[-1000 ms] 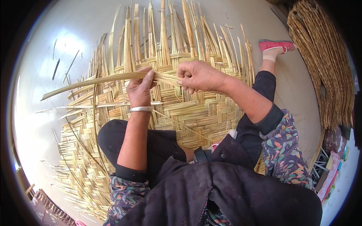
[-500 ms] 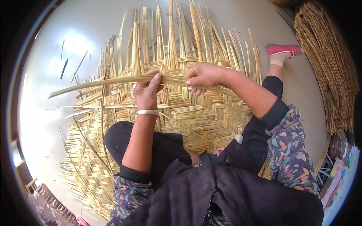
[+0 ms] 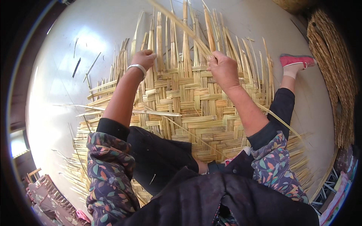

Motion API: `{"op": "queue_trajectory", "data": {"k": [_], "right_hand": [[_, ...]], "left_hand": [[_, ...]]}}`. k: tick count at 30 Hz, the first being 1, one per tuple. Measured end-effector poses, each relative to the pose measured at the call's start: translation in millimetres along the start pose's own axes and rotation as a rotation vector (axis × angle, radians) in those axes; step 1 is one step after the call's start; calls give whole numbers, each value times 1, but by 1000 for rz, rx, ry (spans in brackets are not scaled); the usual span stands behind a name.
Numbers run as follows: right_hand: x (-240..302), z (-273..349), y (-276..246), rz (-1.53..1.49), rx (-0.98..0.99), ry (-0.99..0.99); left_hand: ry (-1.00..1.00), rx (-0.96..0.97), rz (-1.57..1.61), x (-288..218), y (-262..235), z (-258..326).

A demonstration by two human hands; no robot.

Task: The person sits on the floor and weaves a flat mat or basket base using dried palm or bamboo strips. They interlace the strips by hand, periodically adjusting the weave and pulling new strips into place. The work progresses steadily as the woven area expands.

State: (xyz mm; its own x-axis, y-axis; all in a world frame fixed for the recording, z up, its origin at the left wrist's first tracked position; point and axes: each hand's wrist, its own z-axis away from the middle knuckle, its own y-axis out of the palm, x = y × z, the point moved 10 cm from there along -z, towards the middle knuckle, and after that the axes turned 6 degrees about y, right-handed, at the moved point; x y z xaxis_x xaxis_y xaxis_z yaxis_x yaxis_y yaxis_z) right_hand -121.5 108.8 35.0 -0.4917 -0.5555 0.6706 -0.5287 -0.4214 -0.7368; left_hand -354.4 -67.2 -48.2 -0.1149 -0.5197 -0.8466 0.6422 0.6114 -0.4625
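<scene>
On the floor before me lies a partly woven mat (image 3: 181, 98) of flat, yellowish split reeds, its loose ends standing out along the far edge. My right hand (image 3: 224, 69) is closed round a long reed strip (image 3: 181, 24), which slants from the grip to the far top of the view. A strip end comes out beyond my right forearm, over my leg. My left hand (image 3: 143, 59), with a white bracelet, is closed at the far left part of the mat, beside the upright reed ends (image 3: 160, 41). Its fingers hide whatever they hold.
Bundled brown reeds (image 3: 333, 75) lie at the right. Loose dark bits (image 3: 76, 67) are scattered on the pale floor to the left. A thin loose strip (image 3: 158, 112) lies across the mat. My leg with a red shoe (image 3: 298, 60) stretches out at the right.
My hands have moved apart. The left has let go of the long strip and gone farther out; the right has swung the strip from lying crosswise to slanting away.
</scene>
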Motion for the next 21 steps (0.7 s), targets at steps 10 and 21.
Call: {"op": "queue_trajectory", "data": {"k": [10, 21], "right_hand": [[-17, -12, 51, -801, 120, 437], [-10, -30, 86, -1039, 221, 532]], "left_hand": [[-80, 115, -163, -17, 15, -27], [-194, 96, 614, -8, 39, -26]]}}
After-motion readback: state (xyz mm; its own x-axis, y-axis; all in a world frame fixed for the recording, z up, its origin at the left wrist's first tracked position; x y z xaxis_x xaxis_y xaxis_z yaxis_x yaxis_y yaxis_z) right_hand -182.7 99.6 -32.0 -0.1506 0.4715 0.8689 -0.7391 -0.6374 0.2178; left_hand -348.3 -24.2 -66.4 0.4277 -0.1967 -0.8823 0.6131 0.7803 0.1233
